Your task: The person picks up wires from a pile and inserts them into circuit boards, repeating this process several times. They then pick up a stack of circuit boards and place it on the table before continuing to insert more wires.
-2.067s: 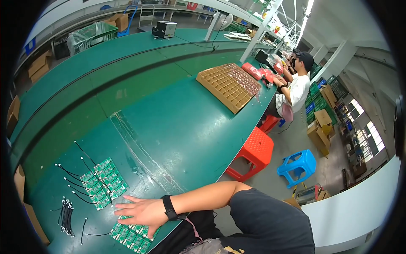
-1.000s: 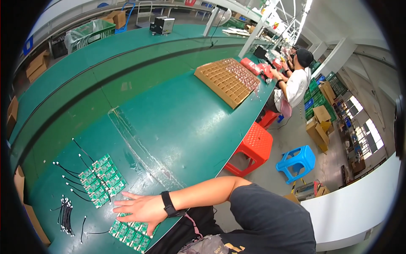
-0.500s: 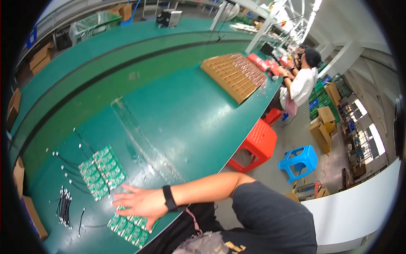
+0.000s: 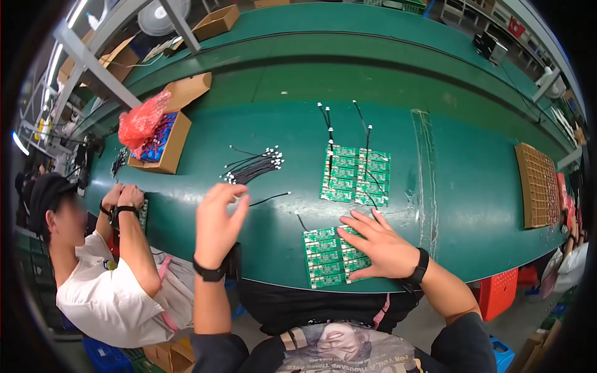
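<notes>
My right hand (image 4: 390,250) lies spread over the right part of the near green circuit board panel (image 4: 323,256), its fingers stretched out. One black cable with a white connector (image 4: 300,220) sticks out from that panel's far edge. My left hand (image 4: 217,225) is above the table, fingers bent and thumb apart, with no held thing visible. It is beside a single black cable (image 4: 271,199) and the near side of a bunch of black cables (image 4: 254,168). Farther off lies a second circuit board panel (image 4: 341,180), with several black cables across it and beyond its far edge.
At left, a co-worker (image 4: 112,273) sits at the same green table (image 4: 466,186). A cardboard box (image 4: 176,146) holds red wrap and blue parts. A divided cardboard tray (image 4: 533,186) stands at far right. Clear tape (image 4: 426,180) crosses the table. A red stool (image 4: 499,293) stands below the edge.
The view has swung left, bringing my left hand and the co-worker at left into it. My right hand still lies spread on the near panel.
</notes>
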A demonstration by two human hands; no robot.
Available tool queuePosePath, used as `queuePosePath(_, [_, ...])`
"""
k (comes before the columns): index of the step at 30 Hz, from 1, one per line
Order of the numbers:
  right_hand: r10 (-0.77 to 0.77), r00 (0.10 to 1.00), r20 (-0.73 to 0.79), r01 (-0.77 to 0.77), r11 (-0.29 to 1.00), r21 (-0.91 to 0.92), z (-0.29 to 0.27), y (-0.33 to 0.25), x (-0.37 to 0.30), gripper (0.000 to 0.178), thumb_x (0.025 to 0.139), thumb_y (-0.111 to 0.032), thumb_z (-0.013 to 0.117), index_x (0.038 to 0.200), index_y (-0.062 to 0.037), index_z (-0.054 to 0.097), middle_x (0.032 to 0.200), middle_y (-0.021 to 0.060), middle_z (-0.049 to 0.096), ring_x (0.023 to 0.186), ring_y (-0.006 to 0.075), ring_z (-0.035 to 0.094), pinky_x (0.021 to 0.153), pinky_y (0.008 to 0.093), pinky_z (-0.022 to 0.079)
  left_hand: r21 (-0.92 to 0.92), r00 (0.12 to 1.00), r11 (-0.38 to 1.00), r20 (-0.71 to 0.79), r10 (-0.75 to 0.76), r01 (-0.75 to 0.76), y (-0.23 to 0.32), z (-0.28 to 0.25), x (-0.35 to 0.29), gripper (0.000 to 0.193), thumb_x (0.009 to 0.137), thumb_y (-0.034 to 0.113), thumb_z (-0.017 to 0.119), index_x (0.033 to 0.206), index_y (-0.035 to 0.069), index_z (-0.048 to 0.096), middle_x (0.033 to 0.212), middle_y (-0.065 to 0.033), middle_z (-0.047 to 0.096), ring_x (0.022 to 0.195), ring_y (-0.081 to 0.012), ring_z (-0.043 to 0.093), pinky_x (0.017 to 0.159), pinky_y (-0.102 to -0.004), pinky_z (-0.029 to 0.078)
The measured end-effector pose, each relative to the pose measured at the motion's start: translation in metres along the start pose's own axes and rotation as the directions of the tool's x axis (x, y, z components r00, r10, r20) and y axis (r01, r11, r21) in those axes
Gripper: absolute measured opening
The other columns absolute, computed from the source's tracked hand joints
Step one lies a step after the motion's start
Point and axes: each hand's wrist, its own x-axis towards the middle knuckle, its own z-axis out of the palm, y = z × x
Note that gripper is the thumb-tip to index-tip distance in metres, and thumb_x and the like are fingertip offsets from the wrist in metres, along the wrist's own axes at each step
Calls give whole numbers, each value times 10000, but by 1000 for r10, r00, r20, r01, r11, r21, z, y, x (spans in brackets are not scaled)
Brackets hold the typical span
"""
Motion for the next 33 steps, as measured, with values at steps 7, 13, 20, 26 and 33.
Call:
queuePosePath(7, [50,998,-26,-50,999,7,-4,2,6,1011,755,-536,875,1541,-61,453,1611,209,387,1508,401,360,1247,605,234,171,991,979,53,-121,111,-54,18,-31,210,824,54,783,1019,-5,732,898,-134,676,752,-271,648,726,-366,542])
queuePosePath(13, [68,998,-5,-68,998,10,-7,-3,9,987,768,-515,874,1535,-51,461,1606,214,389,1507,402,363,1250,601,226,3,974,974,6,-229,229,-60,24,-39,166,830,51,779,970,-20,724,867,-113,669,734,-236,645,706,-345,539])
queuePosePath(20, [-5,982,-191,17,998,58,-11,-7,7,694,838,-351,867,1412,-53,616,1472,200,556,1401,390,509,1186,553,365,-193,934,930,-117,-338,312,-41,6,-65,137,813,-20,754,937,-19,696,858,-114,691,747,-230,673,710,-331,546])
queuePosePath(26, [-53,980,-193,144,855,498,-16,-26,-3,336,920,-185,799,1228,-65,743,1092,111,734,975,287,705,881,389,559,-52,915,999,-402,-26,6,26,-19,-88,183,778,-93,741,919,-6,664,879,-105,700,755,-238,682,712,-308,547])
queuePosePath(33, [122,988,92,-136,427,894,-4,-93,16,232,995,-74,711,1207,18,727,1029,102,745,869,164,716,792,308,586,-103,892,904,-243,381,-414,69,1,-102,279,726,-76,772,964,35,676,917,-83,707,789,-262,685,706,-363,586])
